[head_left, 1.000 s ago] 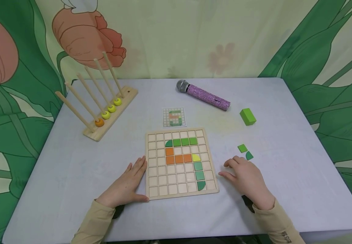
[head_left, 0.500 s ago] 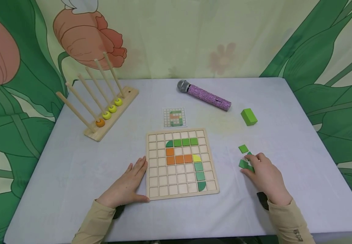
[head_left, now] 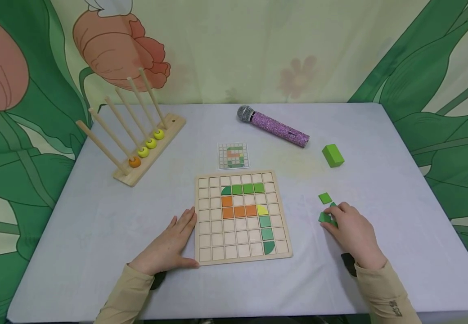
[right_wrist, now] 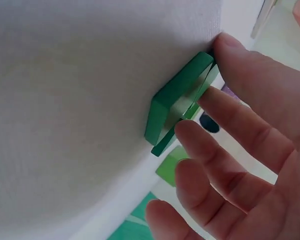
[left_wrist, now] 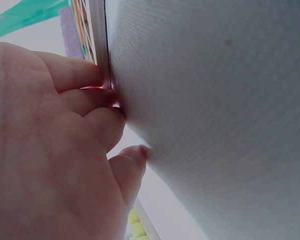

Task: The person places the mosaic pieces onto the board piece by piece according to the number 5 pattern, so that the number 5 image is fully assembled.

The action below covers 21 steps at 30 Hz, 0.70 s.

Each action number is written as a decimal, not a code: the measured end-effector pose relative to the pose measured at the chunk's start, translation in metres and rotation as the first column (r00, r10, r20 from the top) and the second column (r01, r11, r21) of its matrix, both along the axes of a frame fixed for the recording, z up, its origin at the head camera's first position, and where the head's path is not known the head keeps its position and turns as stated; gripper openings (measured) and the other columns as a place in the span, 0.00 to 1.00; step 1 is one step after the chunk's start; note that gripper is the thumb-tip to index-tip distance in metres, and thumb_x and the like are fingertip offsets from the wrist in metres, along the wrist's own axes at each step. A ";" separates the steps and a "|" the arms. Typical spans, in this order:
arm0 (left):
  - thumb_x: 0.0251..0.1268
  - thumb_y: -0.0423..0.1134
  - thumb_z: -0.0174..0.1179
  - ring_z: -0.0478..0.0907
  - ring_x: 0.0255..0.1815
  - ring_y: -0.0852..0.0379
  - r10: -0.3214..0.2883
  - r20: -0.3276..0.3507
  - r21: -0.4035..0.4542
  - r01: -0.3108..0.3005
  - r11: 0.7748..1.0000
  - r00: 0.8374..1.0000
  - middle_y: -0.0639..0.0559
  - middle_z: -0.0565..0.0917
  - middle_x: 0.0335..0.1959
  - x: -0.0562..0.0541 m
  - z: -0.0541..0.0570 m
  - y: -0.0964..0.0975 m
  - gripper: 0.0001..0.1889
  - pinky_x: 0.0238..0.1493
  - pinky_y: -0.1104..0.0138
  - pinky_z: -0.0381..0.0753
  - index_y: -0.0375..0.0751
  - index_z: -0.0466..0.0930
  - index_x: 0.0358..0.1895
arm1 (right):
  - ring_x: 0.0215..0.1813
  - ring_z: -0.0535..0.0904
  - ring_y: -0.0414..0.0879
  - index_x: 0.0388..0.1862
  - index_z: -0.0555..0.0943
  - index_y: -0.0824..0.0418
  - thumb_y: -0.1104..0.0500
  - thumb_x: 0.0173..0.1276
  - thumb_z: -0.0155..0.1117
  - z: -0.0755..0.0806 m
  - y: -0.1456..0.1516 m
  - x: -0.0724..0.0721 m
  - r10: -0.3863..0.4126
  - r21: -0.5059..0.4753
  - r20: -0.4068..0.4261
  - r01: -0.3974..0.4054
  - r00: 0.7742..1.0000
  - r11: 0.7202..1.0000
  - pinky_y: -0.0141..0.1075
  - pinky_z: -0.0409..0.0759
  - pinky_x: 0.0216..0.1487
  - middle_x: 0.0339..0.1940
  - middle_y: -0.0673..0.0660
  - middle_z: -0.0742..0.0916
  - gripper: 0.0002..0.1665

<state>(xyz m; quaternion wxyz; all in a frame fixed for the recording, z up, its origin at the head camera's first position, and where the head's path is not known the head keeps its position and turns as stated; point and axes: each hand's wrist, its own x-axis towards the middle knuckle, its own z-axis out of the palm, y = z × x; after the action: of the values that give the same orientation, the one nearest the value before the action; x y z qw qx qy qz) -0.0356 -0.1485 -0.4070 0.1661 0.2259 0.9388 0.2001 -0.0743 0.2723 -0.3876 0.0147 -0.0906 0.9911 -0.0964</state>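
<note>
My left hand (head_left: 165,247) lies flat on the table, its fingertips and thumb against the left edge of a wooden grid board (head_left: 218,240). In the left wrist view those fingers (left_wrist: 90,102) touch the board's side. Green, orange and yellow tiles fill some of its cells. To the right of the board my right hand (head_left: 355,234) pinches a dark green tile (head_left: 325,218) between thumb and index finger. The right wrist view has this dark green tile (right_wrist: 182,80) close to the cloth, another green piece behind it. A light green tile (head_left: 325,198) lies just beyond.
A pattern card (head_left: 233,155) lies behind the board. Farther back is a glittery purple microphone (head_left: 278,128). At the right stands a green block (head_left: 333,155); at the left, a wooden peg stand (head_left: 169,126) with several beads.
My right hand has moved right, away from the board, to the dark green pieces, and its thumb and index finger have closed on one. The left hand stays against the board.
</note>
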 end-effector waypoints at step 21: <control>0.36 0.54 0.74 0.44 0.74 0.40 0.005 0.018 -0.005 -0.005 1.000 1.000 0.34 0.46 0.73 -0.001 0.002 0.000 0.60 0.70 0.45 0.50 0.24 0.48 0.69 | 0.30 0.73 0.41 0.33 0.83 0.58 0.54 0.39 0.79 0.018 -0.099 0.028 0.421 0.080 -0.138 -0.413 0.897 0.907 0.30 0.69 0.26 0.28 0.48 0.80 0.20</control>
<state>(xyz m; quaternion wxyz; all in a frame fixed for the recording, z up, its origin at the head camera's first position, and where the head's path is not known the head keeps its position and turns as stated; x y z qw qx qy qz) -0.0366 -0.1486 -0.4055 0.1744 0.2216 0.9383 0.2003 -0.0462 0.1729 -0.3698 -0.0385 -0.3074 0.9489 -0.0596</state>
